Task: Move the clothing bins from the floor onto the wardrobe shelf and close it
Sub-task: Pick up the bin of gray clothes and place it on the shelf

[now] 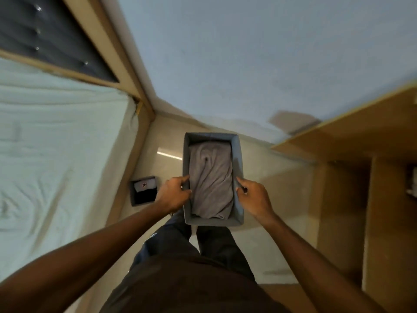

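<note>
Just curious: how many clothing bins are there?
2: grey bin held by left hand and right hand; small dark bin on floor beside bed. Others may be hidden.

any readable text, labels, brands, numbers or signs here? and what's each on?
Words or numbers: none readable in this view.
Star emblem, no lettering legible: on the pale cloth in the small bin on the floor.
Pale mark on the trousers: too blurred to read.
Grey bin, gripped by the left hand and right hand: no label shows.
</note>
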`<state>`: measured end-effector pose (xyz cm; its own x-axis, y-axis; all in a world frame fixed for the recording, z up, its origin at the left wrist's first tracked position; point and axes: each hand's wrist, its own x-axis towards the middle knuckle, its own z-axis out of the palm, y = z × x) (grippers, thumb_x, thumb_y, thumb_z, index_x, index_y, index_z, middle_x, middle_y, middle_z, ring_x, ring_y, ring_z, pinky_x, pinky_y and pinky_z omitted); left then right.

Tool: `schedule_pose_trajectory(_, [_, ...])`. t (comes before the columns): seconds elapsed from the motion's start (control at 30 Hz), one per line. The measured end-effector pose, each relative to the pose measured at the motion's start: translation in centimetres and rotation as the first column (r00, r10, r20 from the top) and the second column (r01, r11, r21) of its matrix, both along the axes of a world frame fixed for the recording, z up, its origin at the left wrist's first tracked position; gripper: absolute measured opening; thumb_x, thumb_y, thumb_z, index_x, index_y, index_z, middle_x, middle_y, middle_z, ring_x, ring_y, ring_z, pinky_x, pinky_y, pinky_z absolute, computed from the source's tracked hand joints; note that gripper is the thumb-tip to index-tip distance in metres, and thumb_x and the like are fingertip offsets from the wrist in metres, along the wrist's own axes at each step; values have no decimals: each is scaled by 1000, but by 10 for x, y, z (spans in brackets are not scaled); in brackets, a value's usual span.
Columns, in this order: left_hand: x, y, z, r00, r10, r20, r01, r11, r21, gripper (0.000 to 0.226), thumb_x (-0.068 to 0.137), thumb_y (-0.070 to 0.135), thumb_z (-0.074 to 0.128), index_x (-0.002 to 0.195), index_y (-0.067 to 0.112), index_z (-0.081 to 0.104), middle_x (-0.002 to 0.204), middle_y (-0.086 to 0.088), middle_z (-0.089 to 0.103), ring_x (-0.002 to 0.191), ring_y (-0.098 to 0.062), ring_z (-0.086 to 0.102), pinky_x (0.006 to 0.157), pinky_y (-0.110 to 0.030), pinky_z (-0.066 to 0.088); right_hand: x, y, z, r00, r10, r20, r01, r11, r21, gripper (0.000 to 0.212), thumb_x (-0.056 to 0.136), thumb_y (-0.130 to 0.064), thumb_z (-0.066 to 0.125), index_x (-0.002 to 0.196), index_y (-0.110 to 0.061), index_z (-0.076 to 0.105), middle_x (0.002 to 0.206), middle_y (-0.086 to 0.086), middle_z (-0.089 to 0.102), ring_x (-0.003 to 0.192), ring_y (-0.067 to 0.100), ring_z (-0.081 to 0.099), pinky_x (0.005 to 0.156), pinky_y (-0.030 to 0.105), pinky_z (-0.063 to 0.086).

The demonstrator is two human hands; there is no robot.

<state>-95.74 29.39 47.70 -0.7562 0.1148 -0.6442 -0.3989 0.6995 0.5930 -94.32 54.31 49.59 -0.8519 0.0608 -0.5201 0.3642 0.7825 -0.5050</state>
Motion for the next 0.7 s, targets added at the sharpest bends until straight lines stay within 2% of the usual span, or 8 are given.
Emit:
schedule_pose_trajectory(0.1, [-11,51,23,986,-150,-68,153,987,37,38,91,15,56,128,24,59,116,-1,68,93,-11,65,72,-23,55,27,47,22,988,-148,-45,150,988,35,40,91,-18,55,130,-11,57,121,15,67,101,27,66,79,25,46])
schedule_pose_trajectory(0.2, [-26,105,45,946,-279,-164,285,958,12,39,86,8,56,121,22,66,112,-2,71,95,-17,66,74,-28,54,47,91,40,953,-279,-118,286,957,46,40,91,-17,56,131,-10,56,124,15,65,104,28,66,83,29,49])
schedule_pose_trajectory(0.27, [-32,143,62,907,-365,-212,371,929,-13,41,84,7,55,119,23,68,109,-3,72,94,-22,68,75,-30,55,63,119,49,921,-357,-156,368,928,51,41,92,-18,57,132,-11,56,118,15,69,93,24,68,81,31,51])
schedule_pose_trajectory(0.33, [-38,173,71,868,-429,-251,437,899,-26,43,81,9,53,117,28,69,104,-1,74,85,-21,69,72,-30,55,76,142,56,895,-411,-172,425,904,53,42,92,-21,57,134,-12,54,109,15,72,86,23,68,77,31,52])
schedule_pose_trajectory(0.4, [-42,202,83,825,-485,-290,501,865,-24,45,76,12,52,112,32,71,95,0,75,78,-21,69,71,-33,58,91,165,64,860,-473,-189,488,872,37,44,92,-23,58,135,-11,54,112,14,71,93,24,67,78,25,49])
schedule_pose_trajectory(0.53, [-43,268,101,731,-576,-366,610,792,-26,39,82,10,53,112,27,71,102,-1,74,90,-25,68,80,-37,58,114,209,78,775,-587,-234,607,794,18,44,94,-22,58,135,-8,53,121,13,67,99,21,65,77,17,39])
schedule_pose_trajectory(0.63, [-44,314,114,641,-646,-414,695,718,-42,32,86,14,55,110,27,71,105,-2,73,95,-27,68,82,-37,56,129,235,91,703,-660,-266,687,727,11,44,94,-22,57,135,-7,52,121,17,66,102,26,65,82,23,44])
schedule_pose_trajectory(0.7, [-48,342,127,577,-676,-457,749,662,-34,31,89,17,56,114,28,70,112,-2,72,99,-27,67,86,-37,55,136,250,104,655,-695,-297,729,684,9,45,94,-22,57,136,-7,51,114,22,68,100,30,66,85,34,52])
